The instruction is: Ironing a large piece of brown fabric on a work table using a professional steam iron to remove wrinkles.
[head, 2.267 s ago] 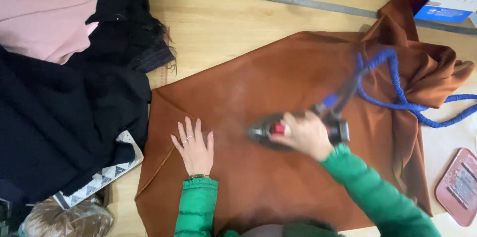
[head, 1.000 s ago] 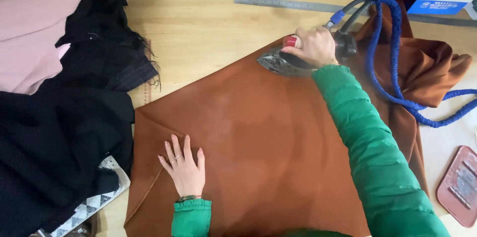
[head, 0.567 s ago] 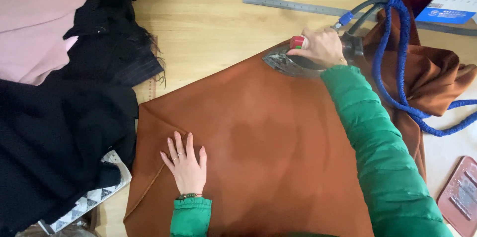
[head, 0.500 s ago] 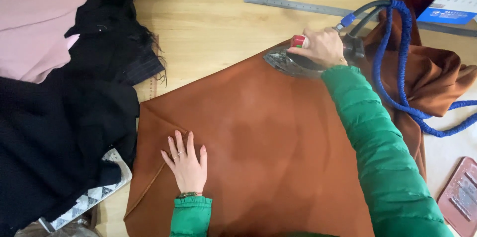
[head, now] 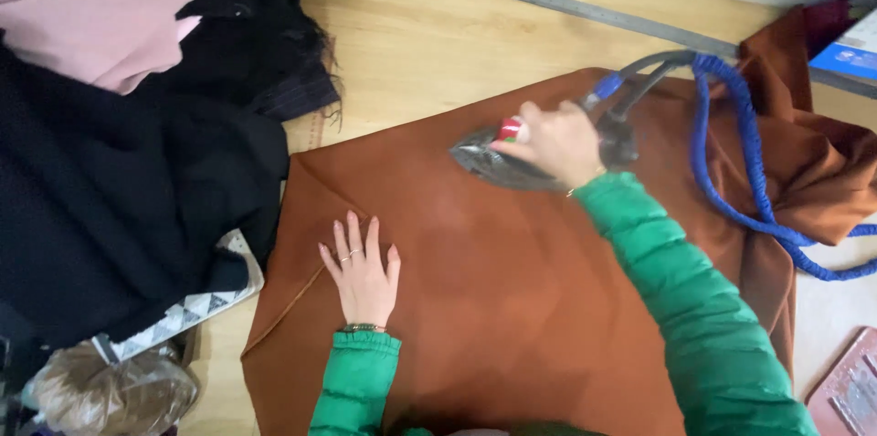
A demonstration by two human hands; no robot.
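head view: you're looking straight down at the wooden worktop.
right hand: clenched round the iron, which sits on the brown fabric, upper middle.
left hand: released, flat, fingers spread on the fabric's left part.
blue hose: loops off right.
black clothes: piled left.

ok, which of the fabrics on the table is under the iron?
The rust-brown cloth, spread flat across the table. The right hand holds the iron on it, the left hand lies flat on it. The black and pink fabrics lie heaped left, untouched.
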